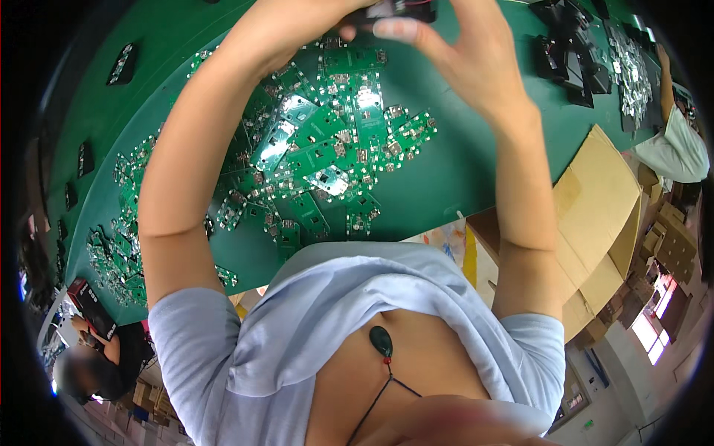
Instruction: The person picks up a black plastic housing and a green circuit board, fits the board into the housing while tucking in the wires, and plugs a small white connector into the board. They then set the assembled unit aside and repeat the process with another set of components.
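At the top edge of the head view I hold a small black casing (409, 10) with a thin red wire showing in it. My right hand (465, 59) is closed on it, the thumb lying along its near side. My left hand (309, 26) grips its left end, with most fingers cut off by the frame edge. Just below my hands, bare green circuit boards (320, 152) are heaped on the green table, some with shiny metal connectors. What the casing holds inside cannot be made out.
More small boards (119, 260) lie at the table's left. Black casings (573, 63) are piled at the far right, beside a row of boards (628, 78). An open cardboard box (595, 201) stands by my right arm. Other people sit at the far right and lower left, near a black box (91, 306).
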The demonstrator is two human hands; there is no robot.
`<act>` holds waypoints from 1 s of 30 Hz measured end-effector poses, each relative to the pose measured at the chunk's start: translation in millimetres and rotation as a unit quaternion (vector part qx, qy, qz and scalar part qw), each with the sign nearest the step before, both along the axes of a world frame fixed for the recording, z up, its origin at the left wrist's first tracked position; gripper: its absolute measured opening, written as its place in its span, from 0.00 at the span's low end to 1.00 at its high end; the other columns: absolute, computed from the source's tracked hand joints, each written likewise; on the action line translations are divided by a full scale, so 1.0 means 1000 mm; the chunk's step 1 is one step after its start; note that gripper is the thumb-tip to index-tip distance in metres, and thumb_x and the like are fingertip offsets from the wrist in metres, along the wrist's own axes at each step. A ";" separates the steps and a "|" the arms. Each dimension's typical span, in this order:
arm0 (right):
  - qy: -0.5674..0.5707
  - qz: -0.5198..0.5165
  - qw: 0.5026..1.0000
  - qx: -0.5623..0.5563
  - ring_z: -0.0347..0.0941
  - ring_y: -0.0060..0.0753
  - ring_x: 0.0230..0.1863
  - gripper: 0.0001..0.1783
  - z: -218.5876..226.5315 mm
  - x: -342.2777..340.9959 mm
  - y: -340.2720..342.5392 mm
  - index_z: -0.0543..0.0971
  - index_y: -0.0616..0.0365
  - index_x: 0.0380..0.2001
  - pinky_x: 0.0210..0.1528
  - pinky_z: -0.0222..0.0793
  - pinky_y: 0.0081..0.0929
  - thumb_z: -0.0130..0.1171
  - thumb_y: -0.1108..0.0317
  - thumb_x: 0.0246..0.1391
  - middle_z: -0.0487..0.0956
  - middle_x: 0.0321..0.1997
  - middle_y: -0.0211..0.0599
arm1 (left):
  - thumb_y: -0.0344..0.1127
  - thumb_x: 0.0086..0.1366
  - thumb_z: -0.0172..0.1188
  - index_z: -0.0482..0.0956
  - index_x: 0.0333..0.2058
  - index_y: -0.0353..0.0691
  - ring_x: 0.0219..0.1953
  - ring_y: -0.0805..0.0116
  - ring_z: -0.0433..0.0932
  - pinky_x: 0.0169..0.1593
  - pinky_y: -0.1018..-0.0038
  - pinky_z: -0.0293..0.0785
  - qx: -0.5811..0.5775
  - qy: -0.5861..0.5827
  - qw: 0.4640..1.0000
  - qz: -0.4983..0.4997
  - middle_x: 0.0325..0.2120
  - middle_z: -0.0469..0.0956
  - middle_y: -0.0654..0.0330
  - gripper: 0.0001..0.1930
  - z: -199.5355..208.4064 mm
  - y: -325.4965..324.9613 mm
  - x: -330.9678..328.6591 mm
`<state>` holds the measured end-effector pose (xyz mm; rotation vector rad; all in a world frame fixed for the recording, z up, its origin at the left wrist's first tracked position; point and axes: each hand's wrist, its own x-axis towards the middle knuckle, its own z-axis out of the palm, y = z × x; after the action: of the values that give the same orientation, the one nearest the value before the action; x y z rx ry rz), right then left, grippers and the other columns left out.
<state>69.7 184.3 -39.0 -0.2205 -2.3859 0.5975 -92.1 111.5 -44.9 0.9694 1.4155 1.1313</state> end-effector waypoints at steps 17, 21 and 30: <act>-0.071 -0.069 0.995 0.029 0.73 0.37 0.37 0.05 -0.042 0.024 -0.026 0.77 0.57 0.30 0.39 0.69 0.28 0.56 0.76 0.48 0.78 0.33 0.30 | 0.29 0.56 0.58 0.79 0.40 0.39 0.34 0.68 0.75 0.39 0.74 0.72 0.178 0.295 0.938 0.038 0.41 0.73 0.55 0.12 -0.021 -0.085 0.037; -0.014 -0.034 0.999 -0.036 0.73 0.38 0.37 0.07 -0.027 0.033 -0.034 0.77 0.58 0.32 0.39 0.68 0.28 0.55 0.78 0.48 0.77 0.32 0.32 | 0.27 0.59 0.55 0.78 0.43 0.38 0.40 0.72 0.73 0.44 0.78 0.69 0.139 0.247 0.958 -0.039 0.41 0.75 0.61 0.12 -0.012 -0.083 0.044; 0.087 -0.112 0.862 -0.487 0.73 0.20 0.30 0.12 -0.044 0.056 -0.067 0.73 0.61 0.43 0.27 0.69 0.17 0.55 0.68 0.57 0.78 0.35 0.33 | 0.31 0.62 0.56 0.75 0.47 0.34 0.35 0.76 0.76 0.38 0.79 0.75 0.031 -0.096 0.992 0.073 0.37 0.78 0.61 0.15 -0.015 -0.084 0.059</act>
<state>125.6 117.7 -83.0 -0.8183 -1.6514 1.5850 -32.8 27.9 -60.3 0.7857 1.3181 1.3472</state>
